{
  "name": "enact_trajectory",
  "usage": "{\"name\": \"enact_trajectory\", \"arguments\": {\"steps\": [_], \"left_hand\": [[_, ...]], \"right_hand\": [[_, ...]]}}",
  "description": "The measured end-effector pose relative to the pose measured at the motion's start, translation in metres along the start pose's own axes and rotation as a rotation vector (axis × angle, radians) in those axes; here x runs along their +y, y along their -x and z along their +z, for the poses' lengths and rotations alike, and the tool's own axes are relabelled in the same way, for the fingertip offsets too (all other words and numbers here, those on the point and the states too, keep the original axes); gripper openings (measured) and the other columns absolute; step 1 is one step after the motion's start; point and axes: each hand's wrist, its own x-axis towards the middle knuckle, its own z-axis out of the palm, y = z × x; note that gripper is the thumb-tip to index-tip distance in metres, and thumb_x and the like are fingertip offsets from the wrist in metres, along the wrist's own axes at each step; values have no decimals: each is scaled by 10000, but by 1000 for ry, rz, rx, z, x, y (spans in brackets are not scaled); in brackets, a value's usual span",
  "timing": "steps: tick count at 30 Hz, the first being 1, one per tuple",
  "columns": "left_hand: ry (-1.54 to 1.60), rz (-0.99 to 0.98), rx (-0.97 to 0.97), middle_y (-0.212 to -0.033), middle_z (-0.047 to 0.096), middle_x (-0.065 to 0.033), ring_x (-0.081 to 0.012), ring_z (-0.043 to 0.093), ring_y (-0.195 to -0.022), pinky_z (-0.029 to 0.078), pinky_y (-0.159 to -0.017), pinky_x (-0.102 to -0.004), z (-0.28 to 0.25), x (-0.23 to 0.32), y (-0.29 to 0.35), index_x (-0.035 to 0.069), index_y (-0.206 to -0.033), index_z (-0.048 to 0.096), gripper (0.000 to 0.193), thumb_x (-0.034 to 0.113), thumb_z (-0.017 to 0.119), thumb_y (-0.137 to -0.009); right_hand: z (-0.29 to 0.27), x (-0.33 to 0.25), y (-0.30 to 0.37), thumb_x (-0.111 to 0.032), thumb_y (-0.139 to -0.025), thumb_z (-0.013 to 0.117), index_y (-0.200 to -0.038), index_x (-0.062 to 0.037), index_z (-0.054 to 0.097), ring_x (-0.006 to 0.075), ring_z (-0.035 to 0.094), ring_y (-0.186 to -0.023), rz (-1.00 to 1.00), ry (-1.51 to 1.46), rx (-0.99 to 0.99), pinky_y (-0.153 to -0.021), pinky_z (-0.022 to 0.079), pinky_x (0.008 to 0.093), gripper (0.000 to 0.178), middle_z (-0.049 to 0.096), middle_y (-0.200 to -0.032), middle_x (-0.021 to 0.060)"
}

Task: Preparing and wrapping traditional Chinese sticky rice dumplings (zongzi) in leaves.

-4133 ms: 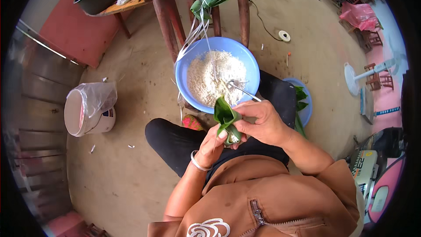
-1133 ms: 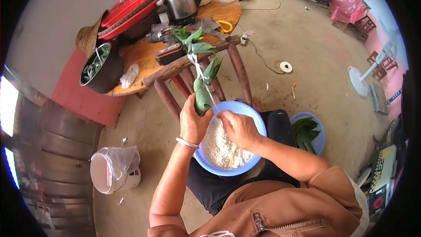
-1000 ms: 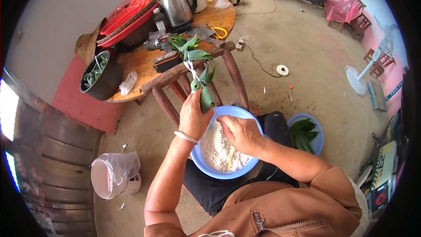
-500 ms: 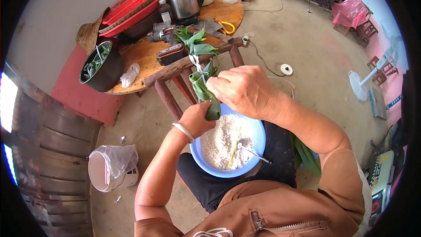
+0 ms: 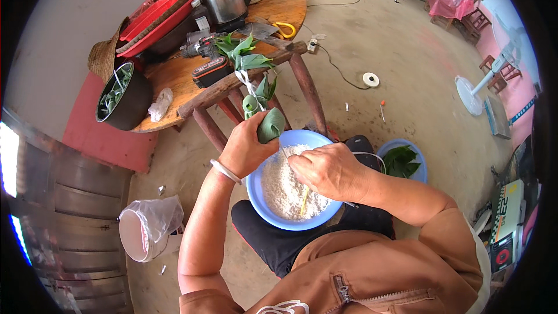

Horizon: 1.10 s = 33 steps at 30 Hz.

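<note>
My left hand (image 5: 244, 146) is closed around a folded green leaf parcel (image 5: 271, 126) just above the bowl. Between the parcel and my right hand (image 5: 331, 168) runs a thin white string (image 5: 283, 150), pinched in the right fingers. Beneath the right hand, the blue bowl (image 5: 251, 189) of white rice grains (image 5: 279, 189) rests on my lap. A yellow stick (image 5: 304, 200) stands in the rice, and a spoon handle is mostly hidden by my hand. More leaf parcels (image 5: 264, 88) hang by white strings from a wooden rail (image 5: 221, 90) just beyond.
On the round wooden table (image 5: 168, 75) are a kettle (image 5: 224, 0), red baskets (image 5: 152, 20), a drill (image 5: 200, 45) and a dark pot (image 5: 119, 96). A blue basin (image 5: 425, 166) of leaves stands right, a white bucket (image 5: 135, 235) left. A fan (image 5: 469, 96) stands farther right.
My right hand has moved down from the parcel to over the rice, drawing the string. The parcel in my left hand has tilted up. The view has shifted, uncovering the leaf basin.
</note>
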Motion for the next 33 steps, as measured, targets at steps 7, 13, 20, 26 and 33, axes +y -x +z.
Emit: {"name": "enact_trajectory", "arguments": {"steps": [7,13,20,26,33], "left_hand": [[-308,-12,-37,-975,655,-239,-391,628,-965,488,-853,-426,-2,1,-7,-10,-1165,588,502,154,695,-703],[-401,63,-90,-1005,657,-226,-393,608,-1000,474,-890,-447,-5,-9,-14,5,-1145,603,492,172,717,-697],[-260,-8,-335,-918,663,-195,-351,655,-835,523,-778,-405,-19,-19,-20,35,-1168,613,500,131,719,-688],[195,-180,-316,-835,645,-87,-150,600,-781,498,-750,-307,-21,-32,-15,-4,-1123,601,402,171,717,-780],[520,-208,-154,-990,601,-48,-109,580,-866,497,-768,-255,8,-48,2,-6,-1247,450,519,148,714,-828]], "right_hand": [[-13,7,-8,-120,-796,622,-793,-61,545,235,655,-650,-86,74,-40,-577,526,352,98,580,-674,72],[-21,20,-51,-152,-803,618,-775,-87,537,222,626,-624,-230,158,31,-553,513,345,108,540,-675,51],[2,86,-103,-246,-829,719,-772,-51,647,162,659,-635,227,-364,-10,-569,494,326,215,664,-678,70],[103,139,-60,-220,-938,652,-955,-15,621,45,579,-764,497,-1158,-27,-661,480,245,208,676,-864,9],[80,46,-11,-98,-882,539,-1003,-27,564,392,638,-711,337,-611,103,-633,491,465,142,639,-737,188]]}}
